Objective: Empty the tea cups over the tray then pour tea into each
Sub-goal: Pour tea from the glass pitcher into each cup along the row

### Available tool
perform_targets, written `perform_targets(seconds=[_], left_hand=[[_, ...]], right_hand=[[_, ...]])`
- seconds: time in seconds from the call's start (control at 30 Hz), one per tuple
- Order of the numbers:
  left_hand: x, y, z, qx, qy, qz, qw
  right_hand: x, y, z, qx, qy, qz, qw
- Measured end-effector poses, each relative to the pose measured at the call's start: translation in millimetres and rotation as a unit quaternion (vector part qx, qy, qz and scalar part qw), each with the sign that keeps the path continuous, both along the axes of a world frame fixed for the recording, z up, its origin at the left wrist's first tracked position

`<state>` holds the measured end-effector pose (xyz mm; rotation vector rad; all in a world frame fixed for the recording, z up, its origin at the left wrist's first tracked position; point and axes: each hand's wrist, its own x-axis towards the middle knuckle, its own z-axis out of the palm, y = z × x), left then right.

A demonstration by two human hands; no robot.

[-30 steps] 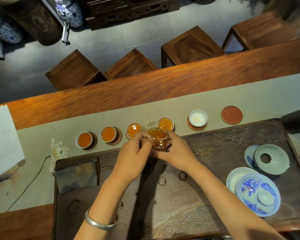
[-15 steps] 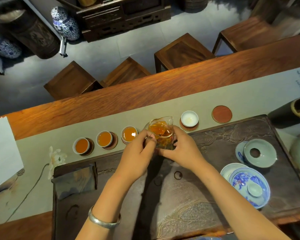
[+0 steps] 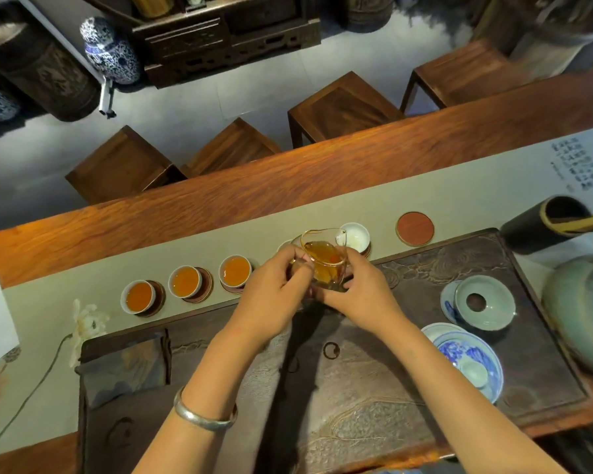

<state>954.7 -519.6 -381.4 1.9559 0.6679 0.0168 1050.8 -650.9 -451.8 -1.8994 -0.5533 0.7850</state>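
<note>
A glass pitcher [image 3: 324,260] part full of amber tea is held above the row of cups. My left hand [image 3: 271,292] grips its handle side and my right hand [image 3: 360,292] cups its base and right wall. Three white cups of tea [image 3: 138,296] [image 3: 185,282] [image 3: 235,271] stand on round coasters to the left. A fourth cup [image 3: 286,246] is mostly hidden behind the pitcher. To the right a white cup [image 3: 356,237] holds no tea, and an empty red coaster [image 3: 415,228] lies beyond it. The dark carved tea tray [image 3: 374,388] lies under my arms.
On the tray's right stand a celadon strainer bowl [image 3: 485,302] and a blue-and-white gaiwan [image 3: 469,362]. A folded cloth [image 3: 124,367] lies at its left. A large green pot [image 3: 582,309] and a dark tube [image 3: 541,224] sit at far right. Wooden stools [image 3: 343,109] stand beyond the table.
Both hands have carried the pitcher rightward along the row, from over the fourth cup toward the white cup without tea. The fourth cup is now hidden behind it.
</note>
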Motion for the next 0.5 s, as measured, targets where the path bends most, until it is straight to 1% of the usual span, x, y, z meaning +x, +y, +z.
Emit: perform_targets(seconds=[0.27, 0.5], left_hand=[[13, 3, -10, 0.001, 0.000, 0.006, 1.000], [20, 9, -16, 0.010, 0.019, 0.004, 1.000]], right_hand=[[2, 2, -4, 0.011, 0.046, -0.021, 0.999], [4, 7, -11, 0.015, 0.078, -0.032, 0.996]])
